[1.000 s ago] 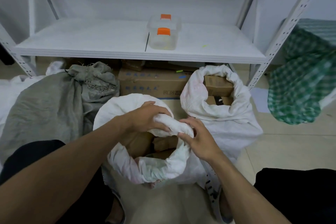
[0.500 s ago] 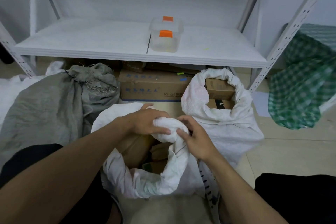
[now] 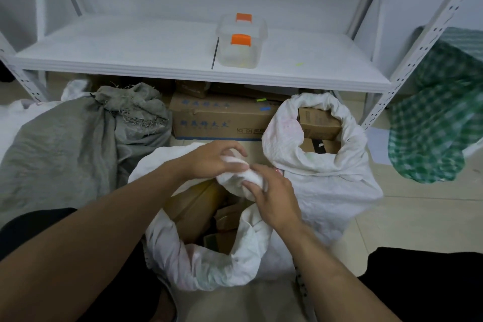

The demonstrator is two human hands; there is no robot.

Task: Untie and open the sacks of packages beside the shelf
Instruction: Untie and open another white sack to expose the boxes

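In front of the shelf [image 3: 130,60], the near white sack [image 3: 209,274] gapes wider than a second ago, showing more of its cardboard boxes [image 3: 193,204]. The left hand [image 3: 209,162] and right hand [image 3: 274,196] have shifted along its rolled rim [image 3: 235,180], fingers curled round it. This sack is nearly open; the grey sack [image 3: 65,144] looks still tied.

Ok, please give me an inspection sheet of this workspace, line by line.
Surface: tiled floor, sacks standing on it.
Job's things: near white sack open, boxes inside; far white sack open, boxes inside; grey sack mouth bunched closed.
Clutter: cardboard box under white shelf; clear container on it.
Hands: left hand and right hand both grip the near white sack's rolled rim.
Cables: nothing seen.
Surroundings: green checked cloth at right.
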